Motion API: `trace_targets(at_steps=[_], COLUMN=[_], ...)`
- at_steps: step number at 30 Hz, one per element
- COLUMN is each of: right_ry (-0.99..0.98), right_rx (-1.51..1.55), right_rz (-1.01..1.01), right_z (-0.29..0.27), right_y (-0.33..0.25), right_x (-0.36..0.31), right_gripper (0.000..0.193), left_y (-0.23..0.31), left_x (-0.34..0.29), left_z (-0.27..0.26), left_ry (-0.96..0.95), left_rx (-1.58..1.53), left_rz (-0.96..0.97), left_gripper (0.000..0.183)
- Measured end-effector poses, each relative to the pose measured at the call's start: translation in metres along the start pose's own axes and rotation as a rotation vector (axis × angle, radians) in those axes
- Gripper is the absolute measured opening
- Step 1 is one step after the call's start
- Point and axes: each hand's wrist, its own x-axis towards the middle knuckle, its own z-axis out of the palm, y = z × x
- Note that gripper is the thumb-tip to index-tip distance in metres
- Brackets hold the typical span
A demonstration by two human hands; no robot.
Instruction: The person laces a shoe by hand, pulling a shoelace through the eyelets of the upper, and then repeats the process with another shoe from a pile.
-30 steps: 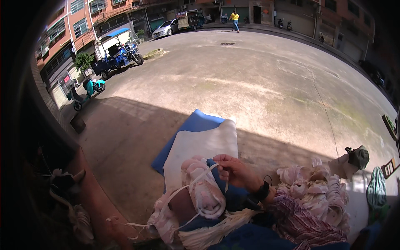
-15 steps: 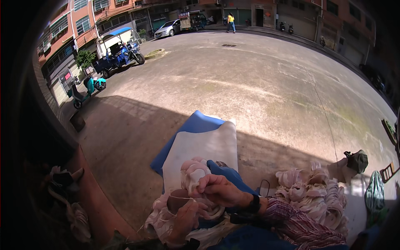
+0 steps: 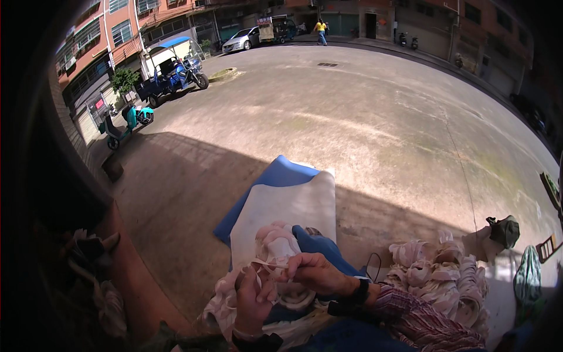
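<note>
My left hand (image 3: 252,299) and my right hand (image 3: 319,274) are close together over my lap, both closed. Between their fingertips stretches a thin pale strip (image 3: 271,266), pinched at either end. Pale pink fabric bands (image 3: 275,237) lie heaped just beyond the hands. More of these bands (image 3: 220,302) hang beside my left hand. A dark band sits on my right wrist, below a red-and-white patterned sleeve (image 3: 428,314). Blue cloth (image 3: 322,249) covers my leg beyond the right hand.
A large pile of pale pink bands (image 3: 440,276) lies to my right. Ahead, a white and blue sheet (image 3: 287,199) is spread on the concrete. Dark bundled items (image 3: 94,252) are at left. Farther off stand a teal scooter (image 3: 129,120), a blue three-wheeler (image 3: 173,76) and a walking person (image 3: 321,32).
The brownish piece of band by my left hand no longer shows. My left hand has turned upward, and a strip now runs taut between both hands. The view has shifted slightly.
</note>
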Motion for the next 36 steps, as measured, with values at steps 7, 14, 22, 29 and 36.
trace_targets(at_steps=[7,14,22,29,36], right_ry=[0.067,0.454,0.296,0.427,0.208], right_rx=[0.089,0.017,0.323,-0.808,-1.410], right_rz=[0.123,0.136,0.052,0.272,0.023], right_z=[-0.041,-0.102,-0.056,-0.080,-0.059], right_y=[-0.016,-0.015,-0.019,-0.019,-0.035], right_x=[-0.013,-0.037,-0.011,-0.037,-0.044], right_gripper=[0.014,0.019,0.021,0.026,0.033], left_y=[0.027,0.034,0.036,0.021,-0.010], left_x=[-0.004,-0.028,-0.049,-0.049,-0.042], left_z=[-0.054,-0.052,-0.057,-0.039,0.012], left_ry=[0.132,0.378,0.356,0.147,-0.348], left_rx=[0.077,0.861,0.704,0.914,1.200], left_rz=[0.249,0.321,0.304,0.110,-0.124], left_gripper=[0.026,0.034,0.034,0.035,0.027])
